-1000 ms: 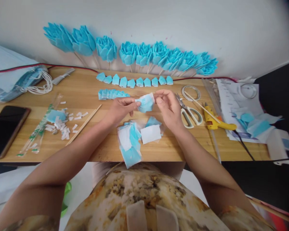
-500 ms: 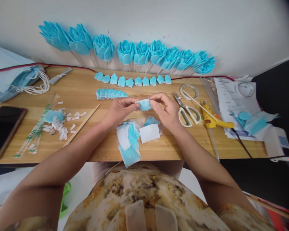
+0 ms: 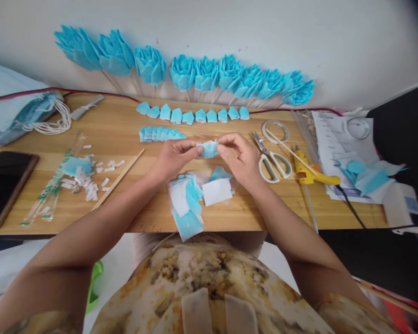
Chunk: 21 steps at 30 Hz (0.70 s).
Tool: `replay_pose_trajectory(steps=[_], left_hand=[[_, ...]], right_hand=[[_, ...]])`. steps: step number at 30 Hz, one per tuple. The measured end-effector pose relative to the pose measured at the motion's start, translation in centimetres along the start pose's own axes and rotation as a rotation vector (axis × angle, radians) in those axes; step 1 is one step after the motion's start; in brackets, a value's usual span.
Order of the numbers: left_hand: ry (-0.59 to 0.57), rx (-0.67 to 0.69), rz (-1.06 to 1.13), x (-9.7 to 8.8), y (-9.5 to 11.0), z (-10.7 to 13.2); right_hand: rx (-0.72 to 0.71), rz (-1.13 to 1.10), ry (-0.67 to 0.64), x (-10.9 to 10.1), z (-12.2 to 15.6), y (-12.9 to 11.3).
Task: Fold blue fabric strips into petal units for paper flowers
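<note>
Both my hands pinch one small light blue piece of folded cloth (image 3: 208, 149) just above the wooden table (image 3: 125, 125). My left hand (image 3: 176, 158) grips its left end with thumb and fingers closed. My right hand (image 3: 238, 157) grips its right end the same way. Directly below them lies a pile of blue and white cut squares (image 3: 195, 197) near the table's front edge. Behind my hands sit an overlapping stack of folded blue petals (image 3: 160, 134) and a row of single folded petals (image 3: 193, 115).
Several blue fabric flowers on sticks (image 3: 195, 76) lean on the wall. Scissors (image 3: 270, 160), a tape roll (image 3: 275, 131) and a yellow glue gun (image 3: 310, 174) lie to the right. A wooden stick (image 3: 118, 178), white scraps (image 3: 87, 178) and a phone (image 3: 7, 183) lie left.
The blue piece was spread wider between my hands a second ago. Now it is folded smaller and my fingertips have come closer together.
</note>
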<state>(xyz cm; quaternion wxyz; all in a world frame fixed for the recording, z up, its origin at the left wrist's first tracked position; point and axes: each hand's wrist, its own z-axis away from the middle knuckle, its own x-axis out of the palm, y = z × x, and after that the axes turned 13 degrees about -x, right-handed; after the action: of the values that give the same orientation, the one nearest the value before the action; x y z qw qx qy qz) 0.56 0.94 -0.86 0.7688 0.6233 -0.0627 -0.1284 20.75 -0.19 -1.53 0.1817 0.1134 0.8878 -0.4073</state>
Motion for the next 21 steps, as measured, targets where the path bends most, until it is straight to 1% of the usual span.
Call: replay_pose_trajectory(steps=[5,12,16,18,21], left_hand=[[-0.007,0.002,-0.018,-0.14,0.04,0.12],[-0.034,-0.012,0.081,0.13,-0.17,0.22],[-0.028,-0.023,0.127,0.29,-0.31,0.15],[-0.031,-0.027,0.139,0.29,-0.34,0.07],[-0.039,-0.028,0.175,0.28,-0.43,-0.13]], right_hand=[[0.009,0.009,0.037,0.13,0.14,0.07],[0.021,0.052,0.113,0.38,0.29,-0.11],[0.058,0.110,0.189,0.65,0.24,-0.17],[0.071,0.112,0.193,0.72,0.16,-0.18],[0.091,0.061,0.162,0.70,0.04,-0.14]])
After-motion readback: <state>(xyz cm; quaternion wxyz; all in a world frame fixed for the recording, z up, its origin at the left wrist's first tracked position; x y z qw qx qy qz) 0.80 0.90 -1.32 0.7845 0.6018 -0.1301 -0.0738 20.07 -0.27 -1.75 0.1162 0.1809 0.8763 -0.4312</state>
